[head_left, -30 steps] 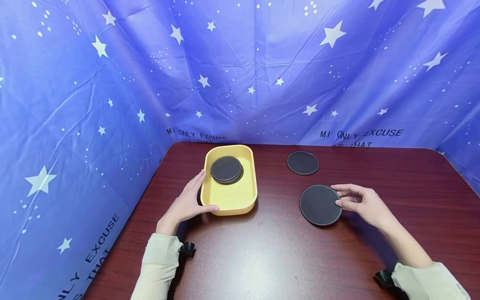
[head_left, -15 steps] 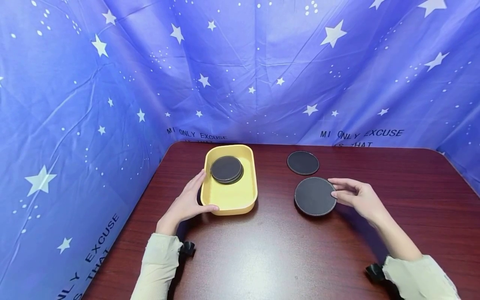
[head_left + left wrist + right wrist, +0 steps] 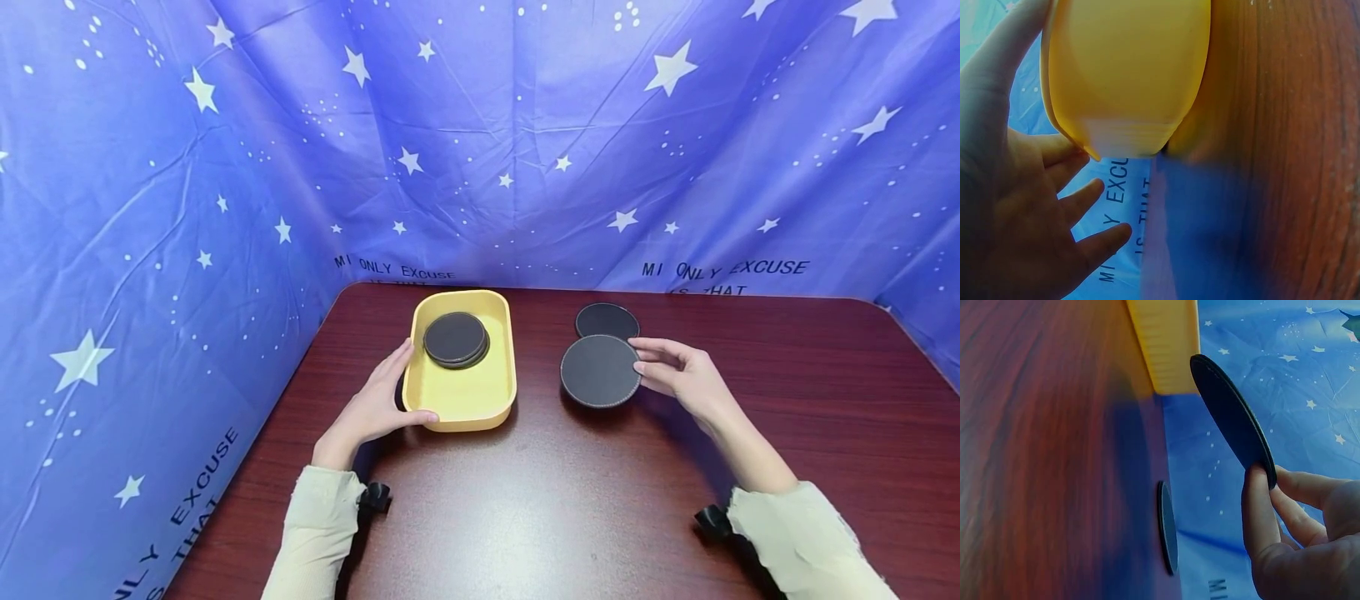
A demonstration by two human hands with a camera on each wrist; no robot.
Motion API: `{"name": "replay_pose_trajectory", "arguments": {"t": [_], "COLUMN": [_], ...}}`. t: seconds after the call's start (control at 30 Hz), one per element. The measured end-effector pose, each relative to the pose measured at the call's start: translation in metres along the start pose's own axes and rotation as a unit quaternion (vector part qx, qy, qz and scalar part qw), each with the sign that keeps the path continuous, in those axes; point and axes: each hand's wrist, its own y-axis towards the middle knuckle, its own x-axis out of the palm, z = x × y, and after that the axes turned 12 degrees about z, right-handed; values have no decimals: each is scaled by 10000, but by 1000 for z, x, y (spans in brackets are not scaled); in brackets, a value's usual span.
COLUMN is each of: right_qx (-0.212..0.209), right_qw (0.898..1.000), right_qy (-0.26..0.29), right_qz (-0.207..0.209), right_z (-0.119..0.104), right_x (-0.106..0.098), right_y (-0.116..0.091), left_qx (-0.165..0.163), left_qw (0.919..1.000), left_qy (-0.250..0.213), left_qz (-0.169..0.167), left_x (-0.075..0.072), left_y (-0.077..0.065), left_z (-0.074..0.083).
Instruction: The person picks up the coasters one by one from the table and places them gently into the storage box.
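My right hand (image 3: 686, 379) pinches a round black coaster (image 3: 600, 372) with a stitched edge by its right side. In the right wrist view this coaster (image 3: 1235, 419) is tilted and raised off the table, thumb on one face and fingers on the other. Behind it, partly covered in the head view, a second black coaster (image 3: 606, 318) lies flat on the table. My left hand (image 3: 372, 402) holds the yellow box (image 3: 468, 420) at its near left corner, thumb at the front rim and fingers along the left side. Inside the box sits a small stack of black coasters (image 3: 453, 337).
The dark red wooden table (image 3: 480, 517) reflects a bright glare near its front. A blue star-printed cloth (image 3: 495, 150) hangs behind the table and along the left. Both forearms wear pale sleeves, with a black wrist mount (image 3: 375, 498) at the left one.
My right hand has carried the coaster left and away from me, so it now overlaps the one lying on the table. The left hand and the yellow box stay in place.
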Motion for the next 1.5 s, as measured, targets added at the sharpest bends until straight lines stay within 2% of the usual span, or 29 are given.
{"name": "replay_pose_trajectory", "arguments": {"t": [0.23,0.6,0.83,1.17,1.5], "right_qx": [383,774,922,1286,1577], "right_qw": [9975,9922,9902,9865,9851], "right_qy": [594,972,977,916,592], "right_qz": [23,-123,-384,-428,-346], "right_z": [-9,-20,-26,-33,-42], "right_x": [23,64,92,135,191], "right_y": [12,37,52,74,94], "left_qx": [20,11,26,61,-54], "left_qw": [10000,9999,9999,9997,9997], "left_qy": [-80,-141,-130,-218,-184], "left_qz": [-13,-92,-81,-69,-141], "left_x": [0,0,1,1,1], "left_y": [-1,-4,-6,-7,-9], "left_z": [-1,2,4,6,5]}}
